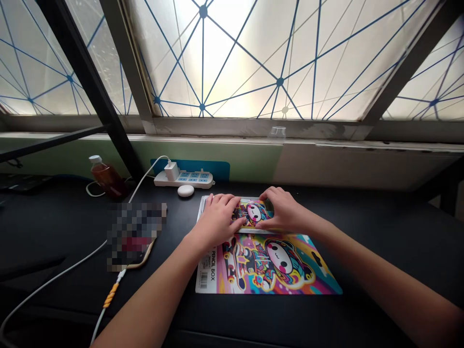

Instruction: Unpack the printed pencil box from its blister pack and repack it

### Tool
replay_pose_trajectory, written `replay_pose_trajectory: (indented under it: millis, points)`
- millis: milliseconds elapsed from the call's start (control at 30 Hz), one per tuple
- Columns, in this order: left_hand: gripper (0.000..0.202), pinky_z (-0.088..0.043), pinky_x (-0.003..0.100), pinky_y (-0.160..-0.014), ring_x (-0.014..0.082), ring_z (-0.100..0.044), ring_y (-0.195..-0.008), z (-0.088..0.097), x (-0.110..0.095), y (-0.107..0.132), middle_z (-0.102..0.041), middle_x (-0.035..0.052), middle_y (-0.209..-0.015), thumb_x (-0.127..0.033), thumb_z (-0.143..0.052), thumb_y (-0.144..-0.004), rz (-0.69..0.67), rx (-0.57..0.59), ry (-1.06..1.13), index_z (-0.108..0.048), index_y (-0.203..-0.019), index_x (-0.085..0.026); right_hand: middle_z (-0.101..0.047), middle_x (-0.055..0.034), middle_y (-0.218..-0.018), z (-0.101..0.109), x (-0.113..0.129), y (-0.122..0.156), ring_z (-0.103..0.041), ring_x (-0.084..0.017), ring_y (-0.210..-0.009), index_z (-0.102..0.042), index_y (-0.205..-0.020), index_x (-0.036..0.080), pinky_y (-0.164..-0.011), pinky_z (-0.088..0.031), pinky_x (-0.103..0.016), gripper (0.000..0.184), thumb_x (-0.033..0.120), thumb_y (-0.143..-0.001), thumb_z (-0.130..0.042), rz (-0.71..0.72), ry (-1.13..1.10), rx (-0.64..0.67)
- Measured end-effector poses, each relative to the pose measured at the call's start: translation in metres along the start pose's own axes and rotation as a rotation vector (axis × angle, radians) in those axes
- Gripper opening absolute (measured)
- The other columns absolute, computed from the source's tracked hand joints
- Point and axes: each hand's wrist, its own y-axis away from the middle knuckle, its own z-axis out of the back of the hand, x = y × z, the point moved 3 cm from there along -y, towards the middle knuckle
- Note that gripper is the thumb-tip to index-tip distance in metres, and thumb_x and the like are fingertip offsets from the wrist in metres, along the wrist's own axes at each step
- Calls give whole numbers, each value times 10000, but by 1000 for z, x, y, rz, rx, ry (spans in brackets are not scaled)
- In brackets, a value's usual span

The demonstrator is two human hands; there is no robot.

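Both of my hands rest on a flat pencil box (pixel 251 213) printed with a colourful cartoon figure. My left hand (pixel 217 220) covers the box's left half, its fingers spread across the lid. My right hand (pixel 282 210) curls over the right end, with the fingertips against the lid. Much of the box is hidden under them, and a pale metal-looking edge shows around it. Just below lies a printed card sleeve (pixel 266 266) marked "PENCIL BOX", with the same cartoon and a barcode, flat on the black desk (pixel 380 241).
Behind the hands stand a white power strip (pixel 183 179) with a charger (pixel 171 170) and a small white round object (pixel 185 191). A bottle of amber liquid (pixel 106 179) stands at the left. A pixelated patch (pixel 136 237) hides something there, and white cables (pixel 54 275) cross the desk.
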Motion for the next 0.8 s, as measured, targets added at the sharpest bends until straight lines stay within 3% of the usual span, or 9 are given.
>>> replay_pose_trajectory:
  millis: [100, 233, 300, 400, 500, 600, 733, 800]
  points:
    - [520, -217, 671, -1161, 364, -490, -1310, 15, 11, 2, -610, 119, -1397, -485, -617, -951, 72, -50, -76, -530, -1406, -247, -668, -57, -964, 3, 13, 10, -640, -285, -923, -586, -1058, 205, -960, -456, -499, 544, 501, -682, -845, 20, 42, -154]
    - [368, -454, 512, -1030, 321, -594, -1122, 42, 18, 8, -688, 90, -1180, -414, -737, -882, 88, -146, -88, -666, -1194, -232, -676, -98, -988, 19, 40, 27, -630, -293, -933, -574, -1080, 202, -910, -486, -480, 262, 318, -882, -701, 145, 129, -374]
    - [291, -496, 463, -988, 304, -590, -1100, 55, 10, 15, -677, 76, -1128, -353, -761, -870, 11, -230, -84, -686, -1125, -233, -668, -134, -1068, 32, 52, 40, -612, -309, -982, -561, -1177, 194, -882, -497, -474, 249, 268, -946, -615, 204, 216, -466]
    - [309, -493, 473, -1024, 307, -556, -1167, 64, -11, 37, -647, 85, -1169, -330, -730, -898, -103, -348, -38, -655, -1185, -243, -652, -143, -1085, 46, 65, 71, -603, -312, -979, -520, -1314, 198, -865, -518, -476, 364, 228, -959, -592, 235, 309, -516]
    - [370, -520, 470, -1017, 307, -566, -1207, 50, -24, 69, -633, 90, -1258, -302, -713, -899, -158, -300, 94, -606, -1252, -284, -662, -136, -1095, 42, 72, 111, -617, -310, -1038, -492, -1391, 213, -893, -544, -467, 466, 171, -940, -599, 271, 278, -487]
    - [460, -507, 504, -1070, 322, -552, -1293, 25, -21, 103, -602, 75, -1379, -242, -679, -900, -100, -207, 156, -549, -1329, -346, -684, -156, -1175, 23, 77, 143, -608, -313, -1197, -515, -1381, 178, -960, -549, -462, 463, 107, -928, -573, 309, 219, -415]
    - [563, -498, 531, -1103, 353, -479, -1407, 3, -8, 130, -448, 58, -1575, -350, -709, -889, 48, -34, 248, -486, -1405, -387, -681, -167, -1295, 4, 85, 158, -592, -289, -1291, -572, -1290, 165, -1029, -531, -466, 362, 76, -941, -533, 345, 180, -345]
    - [569, -510, 509, -1095, 346, -475, -1418, -1, -3, 133, -380, 59, -1621, -393, -695, -902, 128, 29, 305, -468, -1424, -389, -667, -172, -1334, 3, 88, 154, -605, -289, -1280, -592, -1234, 167, -1030, -534, -468, 268, 165, -969, -554, 306, 148, -306]
